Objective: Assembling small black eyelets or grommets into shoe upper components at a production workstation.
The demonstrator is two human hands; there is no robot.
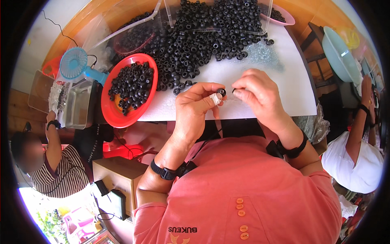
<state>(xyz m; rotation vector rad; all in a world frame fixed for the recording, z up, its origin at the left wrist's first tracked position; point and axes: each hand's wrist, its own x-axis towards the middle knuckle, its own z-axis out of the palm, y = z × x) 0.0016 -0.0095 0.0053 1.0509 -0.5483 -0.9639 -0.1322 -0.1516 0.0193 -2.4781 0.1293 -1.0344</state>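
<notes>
My left hand [195, 105] is closed in a pinch on a small round black cap [222, 92], its hollow end facing up. White tape wraps the thumb. Just to the right, my right hand [258, 91] is also pinched, with a small dark piece [234, 91] showing at the fingertips; its exact kind is too small to tell. A gap separates the two hands. Beyond them, a big heap of black caps [203, 36] spreads over the white table top [292, 89]. A pile of small clear bluish bits [264, 55] lies at the heap's right edge.
Left of my hands, a red bowl [106, 110] holds many black caps. Past it stand a blue fan [74, 63] and a metal tray [77, 110]. A pink bowl [289, 18] sits at the far right. Co-workers sit on both sides, near a pale green basin [337, 57] at right.
</notes>
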